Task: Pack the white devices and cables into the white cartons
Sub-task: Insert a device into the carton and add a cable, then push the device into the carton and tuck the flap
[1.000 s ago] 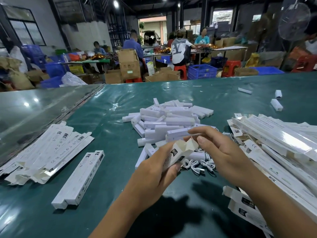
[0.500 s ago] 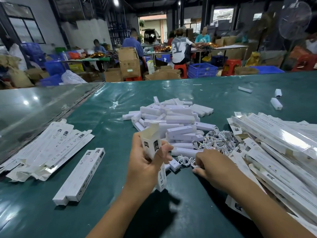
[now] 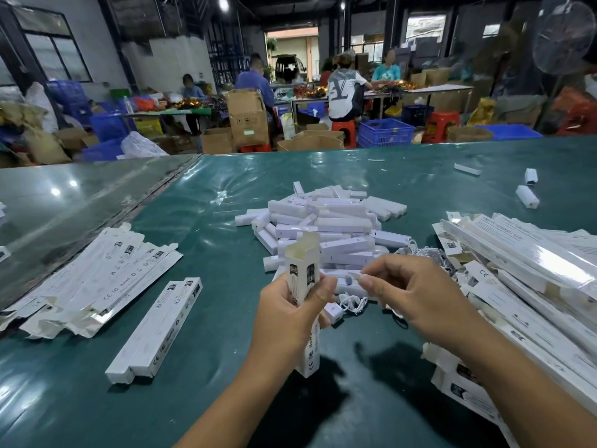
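Left hand is wrapped around a white carton, held roughly upright, top flap open and pointing to 12 o'clock, bottom end near or on the green table, contact unclear. Thumb presses across the carton's front face. Right hand sits at 3 o'clock of the carton, thumb and forefinger pressed together on a small white piece, apparently the end of a cable; too blurred to confirm. That pinch is just beside the carton's open top, not inside it. Below the pinch a coiled white cable lies on the table next to a small white plug block. Pile of white devices sits at 12 o'clock of the hands, mid-table, sticks lying crosswise on each other. More loose cables at the pile's 4 o'clock edge. Large heap of flat unfilled cartons at 3 o'clock, partly under the right forearm. Two closed cartons lie side by side, touching, at 9 o'clock of the left hand. Further out at 9–10 o'clock, another spread of cartons with end flaps open. Three stray white devices at 1–2 o'clock, well apart from the pile.
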The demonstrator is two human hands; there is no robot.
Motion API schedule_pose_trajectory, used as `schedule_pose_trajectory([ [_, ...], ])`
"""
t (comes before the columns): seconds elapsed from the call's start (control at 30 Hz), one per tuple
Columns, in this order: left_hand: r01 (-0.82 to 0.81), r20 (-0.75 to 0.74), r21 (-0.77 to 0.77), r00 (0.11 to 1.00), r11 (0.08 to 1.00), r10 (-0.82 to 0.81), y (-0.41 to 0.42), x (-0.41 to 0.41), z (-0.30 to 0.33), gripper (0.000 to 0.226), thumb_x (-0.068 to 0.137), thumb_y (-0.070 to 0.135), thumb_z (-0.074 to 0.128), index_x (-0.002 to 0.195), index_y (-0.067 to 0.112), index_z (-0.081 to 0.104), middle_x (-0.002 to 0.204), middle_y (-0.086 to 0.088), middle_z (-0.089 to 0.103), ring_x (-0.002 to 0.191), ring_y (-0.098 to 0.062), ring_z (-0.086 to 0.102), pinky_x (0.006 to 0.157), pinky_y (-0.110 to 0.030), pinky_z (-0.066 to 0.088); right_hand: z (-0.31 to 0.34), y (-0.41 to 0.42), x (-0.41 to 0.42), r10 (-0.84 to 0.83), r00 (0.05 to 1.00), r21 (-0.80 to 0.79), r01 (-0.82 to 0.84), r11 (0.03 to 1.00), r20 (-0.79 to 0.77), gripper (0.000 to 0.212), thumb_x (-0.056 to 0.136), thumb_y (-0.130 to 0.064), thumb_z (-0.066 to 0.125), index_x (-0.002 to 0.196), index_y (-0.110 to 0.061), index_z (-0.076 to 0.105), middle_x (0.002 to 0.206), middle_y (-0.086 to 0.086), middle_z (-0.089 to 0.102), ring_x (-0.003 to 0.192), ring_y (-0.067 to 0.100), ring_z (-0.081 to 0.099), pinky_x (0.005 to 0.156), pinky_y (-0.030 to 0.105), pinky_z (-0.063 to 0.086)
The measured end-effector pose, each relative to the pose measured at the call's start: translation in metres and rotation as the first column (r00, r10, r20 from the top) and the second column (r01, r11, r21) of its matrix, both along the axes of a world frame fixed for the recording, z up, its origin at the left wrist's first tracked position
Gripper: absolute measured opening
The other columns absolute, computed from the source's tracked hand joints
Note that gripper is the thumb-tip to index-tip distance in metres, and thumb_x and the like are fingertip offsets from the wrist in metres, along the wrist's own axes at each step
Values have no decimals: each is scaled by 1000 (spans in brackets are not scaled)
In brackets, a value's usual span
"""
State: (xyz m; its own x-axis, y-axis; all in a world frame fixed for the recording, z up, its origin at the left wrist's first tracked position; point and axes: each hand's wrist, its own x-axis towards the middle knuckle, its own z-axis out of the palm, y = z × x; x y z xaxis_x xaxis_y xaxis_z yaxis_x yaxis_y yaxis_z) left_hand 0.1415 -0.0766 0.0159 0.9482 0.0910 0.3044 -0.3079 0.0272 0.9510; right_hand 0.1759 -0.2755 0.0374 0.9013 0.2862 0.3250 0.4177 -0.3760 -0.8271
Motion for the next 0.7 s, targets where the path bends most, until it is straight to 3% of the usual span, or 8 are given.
schedule_pose_trajectory([
  [0.17, 15, -54, -97, 998, 995, -20, -3, -1, 1, 23, 80, 30, 83, 89, 12, 73, 72, -5, 72, 49, -17, 55, 53, -26, 49, 4, 10, -13, 112, 945, -148, -69, 987, 306, 23, 86, -41, 71, 104, -28, 69, 78, -12, 71, 69, 10, 68, 65, 27, 55],
  [0.27, 56, -118, -166, 990, 984, -77, -2, 0, 0, 19, 78, 25, 85, 88, 13, 75, 71, -6, 70, 51, -20, 55, 53, -29, 48, 4, 11, -15, 118, 961, -60, -106, 993, 249, 44, 77, -42, 76, 116, -39, 57, 79, -13, 72, 71, 13, 71, 69, 32, 58],
  [0.37, 133, -148, -260, 973, 956, -175, -2, 1, 0, 18, 74, 17, 80, 90, 9, 78, 79, -13, 73, 52, -20, 56, 52, -27, 48, 4, 11, -14, 112, 971, -35, -107, 994, 213, 57, 71, -41, 81, 123, -43, 58, 78, -13, 74, 68, 15, 70, 70, 36, 59],
  [0.47, 211, -165, -300, 949, 930, -269, 1, 0, 1, 16, 73, 15, 79, 88, 11, 79, 76, -15, 69, 51, -18, 53, 52, -26, 48, 5, 9, -14, 153, 958, -48, -146, 988, 241, 46, 73, -35, 83, 118, -34, 71, 80, -18, 75, 69, 5, 71, 67, 20, 57],
  [0.6, 283, -181, -326, 918, 902, -354, 2, 1, 0, 21, 65, 26, 83, 85, 18, 78, 68, -8, 61, 52, -16, 52, 52, -28, 47, 9, 9, -17, 134, 914, -101, -103, 990, 382, 45, 76, -31, 82, 119, -21, 75, 93, -15, 75, 80, 5, 72, 72, 25, 60],
  [0.7, 326, -148, -381, 902, 865, -405, 2, 2, -3, 19, 68, 24, 82, 85, 17, 78, 66, -4, 59, 53, -13, 51, 54, -28, 47, 10, 9, -18, 129, 906, -78, -107, 991, 403, 31, 81, -35, 79, 110, -25, 77, 88, -15, 76, 77, 5, 73, 68, 27, 61],
])
